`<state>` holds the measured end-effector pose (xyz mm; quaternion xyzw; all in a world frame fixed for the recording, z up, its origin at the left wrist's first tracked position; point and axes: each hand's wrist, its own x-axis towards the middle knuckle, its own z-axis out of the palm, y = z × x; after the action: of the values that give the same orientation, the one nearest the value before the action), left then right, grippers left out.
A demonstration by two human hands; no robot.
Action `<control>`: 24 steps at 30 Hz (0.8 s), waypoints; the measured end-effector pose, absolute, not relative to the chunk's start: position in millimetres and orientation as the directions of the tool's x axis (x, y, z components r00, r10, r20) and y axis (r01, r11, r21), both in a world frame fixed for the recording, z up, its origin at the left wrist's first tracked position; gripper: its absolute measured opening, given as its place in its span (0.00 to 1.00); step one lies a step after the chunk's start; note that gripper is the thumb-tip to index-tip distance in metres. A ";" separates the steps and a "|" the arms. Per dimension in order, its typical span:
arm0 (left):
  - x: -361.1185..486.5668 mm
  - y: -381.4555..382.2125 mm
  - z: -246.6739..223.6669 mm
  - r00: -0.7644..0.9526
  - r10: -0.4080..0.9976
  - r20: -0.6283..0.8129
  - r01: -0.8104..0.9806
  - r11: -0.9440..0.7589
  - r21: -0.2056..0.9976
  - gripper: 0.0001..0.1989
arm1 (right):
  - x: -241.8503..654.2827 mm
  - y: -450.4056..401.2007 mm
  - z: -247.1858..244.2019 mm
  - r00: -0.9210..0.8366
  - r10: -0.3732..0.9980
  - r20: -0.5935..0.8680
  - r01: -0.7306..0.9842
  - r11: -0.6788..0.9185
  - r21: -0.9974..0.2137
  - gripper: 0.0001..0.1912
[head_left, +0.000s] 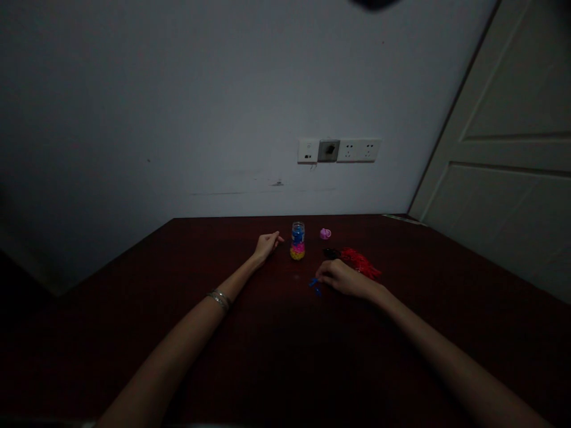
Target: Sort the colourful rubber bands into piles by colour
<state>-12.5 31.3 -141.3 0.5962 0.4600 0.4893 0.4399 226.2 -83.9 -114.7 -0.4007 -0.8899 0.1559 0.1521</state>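
Observation:
A small clear glass jar (297,241) stands upright on the table, with yellow, pink and blue layers of small pieces inside and no lid on its mouth. Just left of it, my left hand (266,245) rests on the tabletop with its fingers curled in; nothing shows in them. My right hand (338,276) is lowered to the table at the right, in front of the jar. Its fingertips are pinched at one of a few small blue pieces (318,292), too dark and tiny to name. A pile of small red pieces (360,263) lies right behind this hand.
Black pieces (331,253) lie beside the red pile. A small pink object with a loop (325,233) sits behind, right of the jar. The dark red-brown table (250,356) meets a wall with sockets (358,151). A pale door (513,178) is at the right.

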 end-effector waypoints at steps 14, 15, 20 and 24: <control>-13.4 41.3 -149.9 0.065 0.963 0.263 0.184 -0.270 0.945 0.22 | 226.4 -89.4 -105.0 -0.662 0.734 0.152 0.680 0.673 -0.290 0.13; -13.6 41.6 -150.1 0.062 0.963 0.264 0.176 -0.271 0.946 0.22 | 226.9 -89.1 -105.5 -0.658 0.737 0.157 0.674 0.668 -0.316 0.13; -14.0 40.5 -147.8 0.022 0.973 0.231 0.103 -0.232 0.967 0.20 | 229.7 -86.3 -105.4 -0.604 0.779 0.169 0.655 0.606 -0.451 0.14; -12.8 38.8 -144.9 -0.015 0.980 0.199 0.085 -0.197 0.977 0.19 | 230.2 -85.4 -105.1 -0.573 0.799 0.181 0.608 0.563 -0.560 0.15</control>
<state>-12.8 38.8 -144.9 0.5619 0.4739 0.5317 0.4207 230.2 -85.4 -105.1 -0.4102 -0.8580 0.2244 0.2127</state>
